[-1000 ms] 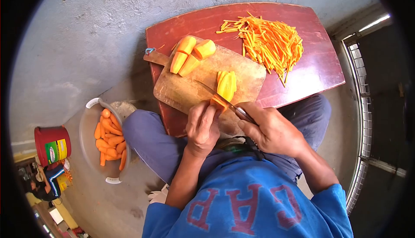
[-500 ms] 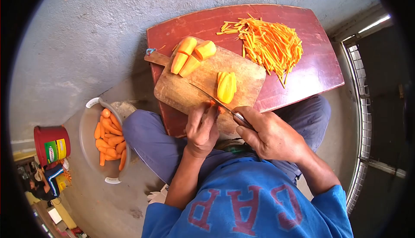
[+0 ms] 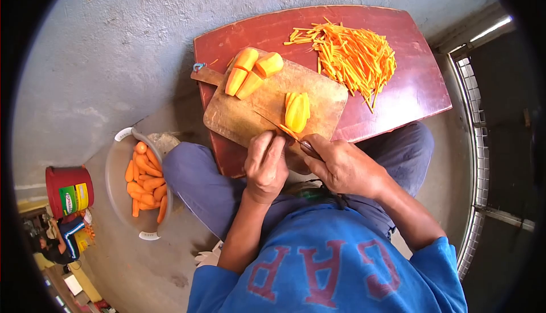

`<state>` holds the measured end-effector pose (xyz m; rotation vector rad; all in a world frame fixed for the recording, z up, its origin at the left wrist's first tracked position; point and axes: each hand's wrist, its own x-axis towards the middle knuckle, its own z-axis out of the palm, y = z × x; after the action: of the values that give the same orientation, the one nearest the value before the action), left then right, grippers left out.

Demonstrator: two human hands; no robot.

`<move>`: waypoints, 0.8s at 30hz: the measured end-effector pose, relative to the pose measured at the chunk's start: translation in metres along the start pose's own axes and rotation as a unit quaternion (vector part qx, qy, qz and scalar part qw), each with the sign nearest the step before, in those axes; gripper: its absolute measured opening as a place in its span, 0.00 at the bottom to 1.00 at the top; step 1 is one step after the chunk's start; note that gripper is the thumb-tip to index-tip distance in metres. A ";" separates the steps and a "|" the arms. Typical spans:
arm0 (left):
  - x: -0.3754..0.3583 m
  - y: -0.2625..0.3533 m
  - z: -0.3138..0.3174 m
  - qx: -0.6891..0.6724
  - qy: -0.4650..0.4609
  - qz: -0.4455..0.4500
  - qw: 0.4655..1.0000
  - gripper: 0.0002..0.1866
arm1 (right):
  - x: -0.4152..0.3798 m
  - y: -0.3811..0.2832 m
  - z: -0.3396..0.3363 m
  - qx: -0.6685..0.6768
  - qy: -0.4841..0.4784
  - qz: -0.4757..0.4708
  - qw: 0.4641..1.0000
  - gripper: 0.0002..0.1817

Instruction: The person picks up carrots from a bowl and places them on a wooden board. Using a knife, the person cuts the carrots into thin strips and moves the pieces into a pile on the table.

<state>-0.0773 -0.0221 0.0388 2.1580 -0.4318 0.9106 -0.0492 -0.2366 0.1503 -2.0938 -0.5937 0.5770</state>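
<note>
My right hand [image 3: 348, 168] is wrapped round the handle of a knife [image 3: 266, 118], whose blade points up and left across the wooden cutting board [image 3: 325, 92]. With fingers bunched at the board's near edge, my left hand [image 3: 265, 168] presses on a carrot piece, mostly hidden under the fingertips. A thin orange carrot strip [image 3: 289, 132] lies along the blade. Just beyond the knife sits a stack of yellow-orange carrot slices [image 3: 297, 112]. Several peeled carrot chunks [image 3: 247, 74] rest near the board's handle.
A heap of carrot sticks [image 3: 359, 57] covers part of the red table [image 3: 421, 88]. On the floor at left stands a tub [image 3: 114, 179] of whole carrots [image 3: 147, 185]. Beyond it are a red bucket [image 3: 54, 191] and another person [image 3: 57, 245] working.
The knife and my right hand have shifted slightly up and left, closer to my left fingertips. A carrot strip now shows along the blade. The heap and chunks stay put.
</note>
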 end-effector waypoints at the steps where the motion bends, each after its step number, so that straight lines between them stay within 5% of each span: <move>1: 0.001 0.001 0.000 -0.001 0.000 0.001 1.000 0.18 | 0.002 0.002 0.001 -0.021 -0.009 0.007 1.000 0.18; 9: -0.003 0.006 0.000 -0.020 0.002 -0.036 0.999 0.14 | 0.011 0.027 0.005 -0.004 -0.004 0.004 1.000 0.19; 19: -0.005 0.000 0.004 -0.041 0.015 -0.042 0.998 0.20 | -0.011 -0.036 -0.036 0.128 0.021 0.049 0.990 0.14; 24: -0.006 -0.003 0.002 -0.023 0.019 -0.026 0.999 0.19 | -0.008 -0.021 -0.021 0.042 0.050 -0.055 0.996 0.18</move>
<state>-0.0788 -0.0212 0.0318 2.0964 -0.3718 0.9023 -0.0473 -0.2431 0.1805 -1.9843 -0.6132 0.4250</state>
